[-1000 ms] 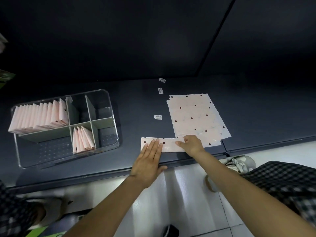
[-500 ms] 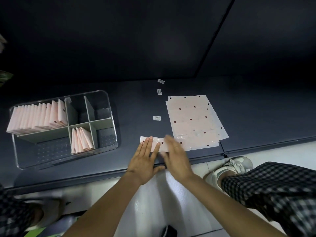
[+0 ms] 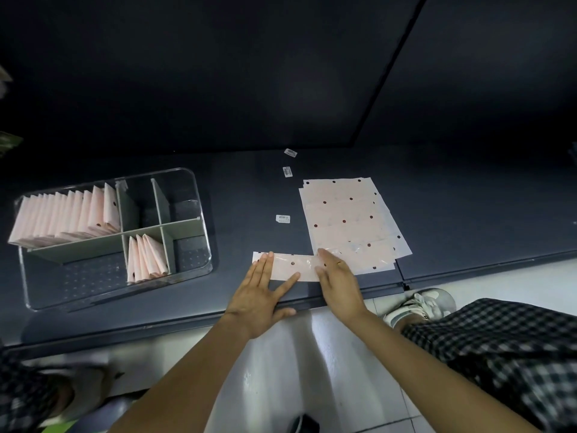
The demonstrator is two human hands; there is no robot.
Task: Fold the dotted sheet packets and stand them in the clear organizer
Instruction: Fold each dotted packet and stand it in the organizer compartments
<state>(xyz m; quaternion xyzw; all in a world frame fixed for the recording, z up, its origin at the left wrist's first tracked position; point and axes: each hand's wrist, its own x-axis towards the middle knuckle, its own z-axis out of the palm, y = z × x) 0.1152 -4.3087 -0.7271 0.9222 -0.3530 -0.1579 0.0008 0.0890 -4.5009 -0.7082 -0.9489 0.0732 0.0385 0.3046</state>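
A long pink dotted sheet packet (image 3: 293, 265), folded into a strip, lies near the front edge of the dark table (image 3: 237, 195). My left hand (image 3: 262, 295) lies flat with straight fingers pressing the strip's left end. My right hand (image 3: 338, 282) lies flat on the strip's right end, where it overlaps the stack. A stack of flat dotted sheets (image 3: 349, 220) lies just beyond my right hand. The clear organizer (image 3: 199, 232) stands at the left. Several folded packets (image 3: 68, 217) stand in its back-left compartment and a few folded packets (image 3: 145, 257) in its front-middle one.
Three small white labels (image 3: 283, 218) lie on the table left of and behind the sheet stack. The table's front edge runs just under my wrists. Below it are a white tiled floor, a shoe (image 3: 421, 304) and checked trousers (image 3: 499, 354) at the right.
My right hand left the strip's right end, swept left next to my left hand, then slid back right, now flat. My left hand stayed pressing the left end.
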